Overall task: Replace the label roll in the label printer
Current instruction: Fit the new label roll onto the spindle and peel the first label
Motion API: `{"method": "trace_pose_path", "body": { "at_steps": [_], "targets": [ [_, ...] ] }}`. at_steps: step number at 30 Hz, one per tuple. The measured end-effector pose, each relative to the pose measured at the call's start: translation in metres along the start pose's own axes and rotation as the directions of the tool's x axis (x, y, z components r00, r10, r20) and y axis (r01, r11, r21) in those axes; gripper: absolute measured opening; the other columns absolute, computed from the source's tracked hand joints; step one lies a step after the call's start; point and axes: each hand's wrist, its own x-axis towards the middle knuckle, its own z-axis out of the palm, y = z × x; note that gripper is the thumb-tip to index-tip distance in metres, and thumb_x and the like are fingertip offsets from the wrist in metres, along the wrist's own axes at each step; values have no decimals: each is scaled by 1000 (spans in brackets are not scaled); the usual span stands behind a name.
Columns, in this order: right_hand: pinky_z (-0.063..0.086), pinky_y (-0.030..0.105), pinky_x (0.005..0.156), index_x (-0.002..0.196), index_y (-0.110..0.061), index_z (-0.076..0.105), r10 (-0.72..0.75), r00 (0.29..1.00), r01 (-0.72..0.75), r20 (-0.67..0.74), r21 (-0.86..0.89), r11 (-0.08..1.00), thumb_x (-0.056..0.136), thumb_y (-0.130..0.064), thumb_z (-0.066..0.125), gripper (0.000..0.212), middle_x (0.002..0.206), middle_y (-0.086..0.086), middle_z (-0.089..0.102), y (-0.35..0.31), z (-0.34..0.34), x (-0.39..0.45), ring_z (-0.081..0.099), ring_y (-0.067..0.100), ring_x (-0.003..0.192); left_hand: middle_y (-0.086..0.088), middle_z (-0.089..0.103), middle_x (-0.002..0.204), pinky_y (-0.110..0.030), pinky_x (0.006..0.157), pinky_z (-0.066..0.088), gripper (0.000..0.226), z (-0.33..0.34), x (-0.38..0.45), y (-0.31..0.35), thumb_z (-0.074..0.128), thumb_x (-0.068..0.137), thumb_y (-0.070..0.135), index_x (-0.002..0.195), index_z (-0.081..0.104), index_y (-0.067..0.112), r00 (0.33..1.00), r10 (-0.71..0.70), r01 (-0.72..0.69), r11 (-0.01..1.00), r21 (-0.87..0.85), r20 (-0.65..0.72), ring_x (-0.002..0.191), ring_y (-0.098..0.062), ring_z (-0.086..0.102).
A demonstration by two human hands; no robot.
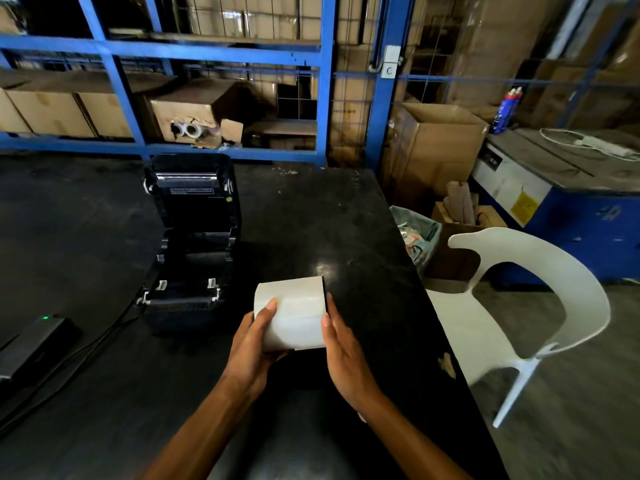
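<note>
Holding: both bare hands clasp a white paper label roll (290, 311), a broad cylinder with a smooth matte face, just below the middle of the frame.
Left grip: the left hand (255, 342) cups the roll's left end from below, thumb laid over the top, grasping the roll.
Right grip: the right hand (341, 348) presses flat against the roll's right end, thumb on the paper face, also grasping the roll.
Loose end: a flap of label paper appears to hang at the roll's lower right edge; I cannot tell how far it is unwound.
Printer: the black plastic label printer (192, 244) stands left of centre on the bench, its hinged lid tipped up and back, showing a metallic bar under the lid and pale clips at the sides of the bay.
Bay: it looks empty, with no roll seen inside, though the interior is dark.
Step in hand: by my reading, the fresh roll is being readied for loading; the old one seems already out.
Next move: the roll must travel up and left to the open bay, be turned so its axis lies across the printer between the side holders, and its free end be led toward the front slot.
Bench: the dark, glossy, scuffed bench (346, 220) reflects a light spot just above the roll.
Lower left: a black box with a green lamp (36, 336) and cables lies near the printer.
Right side: a white moulded plastic chair (540, 296) stands beside the bench.
</note>
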Motion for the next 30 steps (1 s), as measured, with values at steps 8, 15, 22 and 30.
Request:
{"method": "trace_pose_path", "body": {
  "at_steps": [8,15,22,30],
  "targets": [
    [38,28,107,145,-39,25,101,994,-95,-37,144,985,92,-52,42,57,139,-16,40,-18,-16,24,42,3,125,-14,69,114,-41,73,56,52,11,3,3,70,71,41,114,60,14,1000,20,-20,1000,7,14,103,-32,67],
    [52,19,64,110,-39,55,307,949,-270,-74,317,909,86,-51,58,27,94,-13,65,-27,-24,34,63,4,81,-12,71,106,-49,80,58,73,37,12,4,85,50,52,111,60,21,998,70,-70,976,206,7,95,-26,70],
    [57,47,83,104,-38,55,458,881,-374,-114,424,825,73,-60,68,40,100,-2,67,-15,-36,43,66,19,88,-10,70,108,-52,85,56,79,55,23,-10,84,45,62,112,59,28,1000,24,-26,961,277,10,99,-27,69],
    [58,43,74,93,-28,62,493,858,-328,-142,587,740,79,-44,70,23,94,3,70,-12,-49,49,67,23,86,-6,69,110,-41,84,58,53,66,28,-5,70,72,56,116,59,30,994,3,-50,905,422,111,98,-19,68]
  ]
}}
